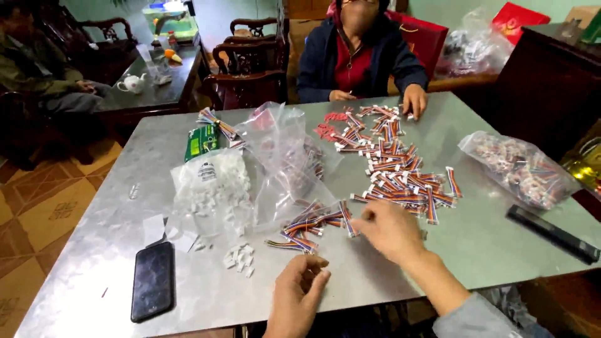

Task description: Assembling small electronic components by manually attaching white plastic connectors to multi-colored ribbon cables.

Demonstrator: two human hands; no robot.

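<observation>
Striped wire bundle [311,226] aslant, beside right hand [388,230]

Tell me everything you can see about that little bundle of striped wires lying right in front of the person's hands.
The small pile of ribbon cables holds short flat pieces striped red, blue, orange and white, with pale plastic-looking connectors on their ends. They lie loosely fanned on the grey metal table, partly on a clear plastic bag. The right hand hovers at the pile's right edge; contact is unclear.

A phone [152,281] is lying at the left of the tabletop [494,244], loose connector housings [240,257] right of it, ribbon cables [313,224] beyond those, a filled bag [519,168] sitting far right.
</observation>
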